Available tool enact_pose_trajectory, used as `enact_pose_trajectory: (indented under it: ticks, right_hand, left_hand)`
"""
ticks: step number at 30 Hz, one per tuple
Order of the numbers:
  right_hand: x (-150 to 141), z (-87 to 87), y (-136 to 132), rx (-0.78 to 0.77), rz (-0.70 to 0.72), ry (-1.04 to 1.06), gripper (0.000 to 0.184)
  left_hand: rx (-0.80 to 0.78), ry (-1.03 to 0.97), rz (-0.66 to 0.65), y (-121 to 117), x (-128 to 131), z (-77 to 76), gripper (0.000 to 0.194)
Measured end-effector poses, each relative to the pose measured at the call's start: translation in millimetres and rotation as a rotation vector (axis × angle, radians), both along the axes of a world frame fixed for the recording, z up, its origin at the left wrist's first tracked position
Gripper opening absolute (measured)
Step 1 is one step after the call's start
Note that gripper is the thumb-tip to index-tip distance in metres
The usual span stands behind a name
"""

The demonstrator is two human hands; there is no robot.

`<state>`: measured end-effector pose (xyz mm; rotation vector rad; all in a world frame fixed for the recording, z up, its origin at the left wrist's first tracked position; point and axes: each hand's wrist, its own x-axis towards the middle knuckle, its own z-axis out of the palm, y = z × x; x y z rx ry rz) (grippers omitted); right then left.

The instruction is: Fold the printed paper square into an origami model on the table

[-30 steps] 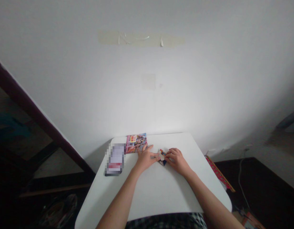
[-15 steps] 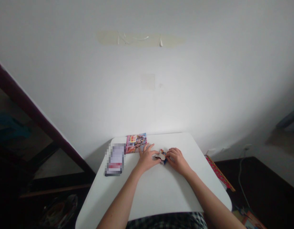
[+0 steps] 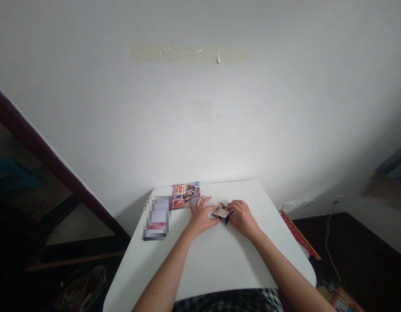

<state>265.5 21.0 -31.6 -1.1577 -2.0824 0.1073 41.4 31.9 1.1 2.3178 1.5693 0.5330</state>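
Observation:
A small folded piece of printed paper (image 3: 222, 212) lies between my hands on the white table (image 3: 226, 260). Its upper flap is pale grey, and blue, red and orange print shows around it. My left hand (image 3: 202, 216) pinches the left side between thumb and forefinger, with its other fingers spread toward a colourful printed leaflet (image 3: 184, 196). The right side is gripped by the bent fingers of my right hand (image 3: 242, 216). How the folds run underneath is hidden by the fingers.
A blurred-out phone-like object (image 3: 158, 219) lies on the table's left side. The white wall (image 3: 200, 147) meets the table's far edge. A dark-framed panel (image 3: 47, 143) leans at left, and a cable (image 3: 328, 242) hangs at right.
The paper's pale flap has shifted slightly right and now looks flatter and more strip-like. My right fingers have moved a little; the left hand stays nearly where it was.

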Motion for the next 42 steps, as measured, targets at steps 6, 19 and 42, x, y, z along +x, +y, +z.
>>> enact_pose_trajectory:
  ticks: [6, 19, 42]
  right_hand:
    - [2, -7.3, 4, 0.005, -0.025, -0.027, 0.022]
    - [0, 2.1, -1, -0.04, -0.059, -0.017, 0.018]
    - [-6, 2.1, -2, -0.083, -0.213, -0.015, 0.015]
  left_hand:
    - [-0.004, 0.006, 0.003, 0, 0, -1.0, 0.045]
    - [0.034, -0.008, 0.054, 2, 5, -7.2, 0.039]
    - [0.031, -0.069, 0.06, -1, 11, -6.2, 0.033]
